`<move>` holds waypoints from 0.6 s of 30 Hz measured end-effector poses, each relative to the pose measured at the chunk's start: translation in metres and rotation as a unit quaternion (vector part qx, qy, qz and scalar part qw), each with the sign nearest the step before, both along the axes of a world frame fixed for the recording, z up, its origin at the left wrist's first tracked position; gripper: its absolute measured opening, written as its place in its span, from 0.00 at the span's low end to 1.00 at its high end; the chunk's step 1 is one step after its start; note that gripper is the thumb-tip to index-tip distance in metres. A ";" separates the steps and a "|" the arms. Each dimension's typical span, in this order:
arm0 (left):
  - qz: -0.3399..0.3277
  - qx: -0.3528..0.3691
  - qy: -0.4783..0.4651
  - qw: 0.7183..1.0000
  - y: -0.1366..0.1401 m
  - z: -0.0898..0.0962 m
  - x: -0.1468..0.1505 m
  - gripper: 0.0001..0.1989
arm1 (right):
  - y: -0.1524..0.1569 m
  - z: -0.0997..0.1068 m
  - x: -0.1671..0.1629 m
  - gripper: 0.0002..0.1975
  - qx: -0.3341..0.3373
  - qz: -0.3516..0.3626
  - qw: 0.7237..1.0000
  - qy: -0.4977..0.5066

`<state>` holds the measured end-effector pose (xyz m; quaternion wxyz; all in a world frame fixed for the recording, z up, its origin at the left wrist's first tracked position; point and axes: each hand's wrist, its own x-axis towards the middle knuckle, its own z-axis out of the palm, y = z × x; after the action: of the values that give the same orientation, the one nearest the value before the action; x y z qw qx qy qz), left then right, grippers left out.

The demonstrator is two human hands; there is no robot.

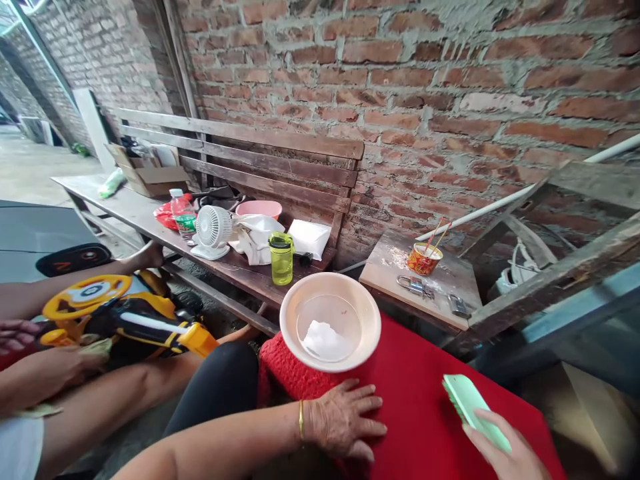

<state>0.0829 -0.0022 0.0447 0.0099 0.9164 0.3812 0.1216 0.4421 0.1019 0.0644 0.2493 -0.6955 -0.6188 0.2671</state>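
Note:
My left hand [345,419], with a gold bracelet on its wrist, lies flat on a red cloth [415,413], fingers spread. To the right, my right hand [505,447] grips a mint-green scrub brush [477,410], tilted with its bristles facing left and down, just over the cloth. Beyond my left hand stands a pale pink basin [367,333] on the red covering. Water fills part of it, and a crumpled white cloth [325,340] lies in the water. Neither hand touches the basin.
On the wooden bench [240,273] are a white fan [213,227], a green bottle [281,259] and a pink tub [259,209]. A small table [380,273] holds a red cup [424,260] and padlocks [417,285]. At left, another person's hands [55,370] are near a yellow toy car [90,293].

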 end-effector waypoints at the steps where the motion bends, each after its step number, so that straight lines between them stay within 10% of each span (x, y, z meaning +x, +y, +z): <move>1: 0.003 0.011 -0.004 1.000 -0.002 -0.005 -0.001 0.30 | 0.012 0.004 -0.023 0.27 0.006 0.017 1.000 -0.006; 11: -0.005 0.112 0.007 0.994 0.001 -0.038 0.001 0.25 | 0.092 0.022 -0.214 0.17 0.034 0.170 0.975 -0.140; 18: -0.013 0.093 -0.007 0.996 -0.001 -0.036 -0.003 0.27 | 0.093 0.018 -0.180 0.18 0.018 0.146 0.974 -0.172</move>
<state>0.0797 -0.0032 0.0085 -0.0710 0.9173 0.3562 0.1632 0.2616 0.1949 0.0822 0.1100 -0.6282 -0.7521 0.1663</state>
